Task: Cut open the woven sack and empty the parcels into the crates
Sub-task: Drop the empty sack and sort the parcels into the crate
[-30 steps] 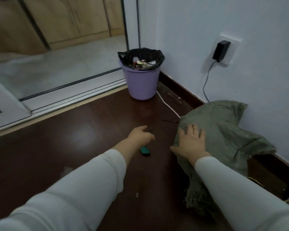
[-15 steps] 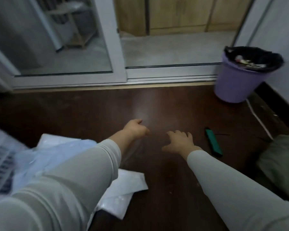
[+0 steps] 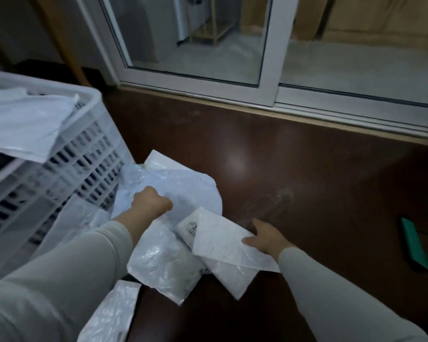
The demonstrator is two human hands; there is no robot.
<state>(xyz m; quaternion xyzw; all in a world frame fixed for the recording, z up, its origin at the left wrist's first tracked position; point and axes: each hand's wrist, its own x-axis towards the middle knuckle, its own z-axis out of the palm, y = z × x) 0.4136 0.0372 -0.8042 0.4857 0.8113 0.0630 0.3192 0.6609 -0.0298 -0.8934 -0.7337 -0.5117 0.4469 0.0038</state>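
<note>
Amid parcels strewn on a dark floor (image 3: 307,169), a person's left hand (image 3: 151,203) curls tight on a pale blue parcel (image 3: 183,191). The right hand (image 3: 265,234) pinches a white parcel (image 3: 223,240) by its edge. A white crate (image 3: 89,154) holding another stands just left, and a green cutter (image 3: 414,244) lies well right. A sliding door (image 3: 274,45) stands beyond.

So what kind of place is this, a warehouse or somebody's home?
Probably a room in a home: a sliding glass door looks onto another room, the floor is dark and polished, and the parcels lie beside one white slatted crate.
</note>
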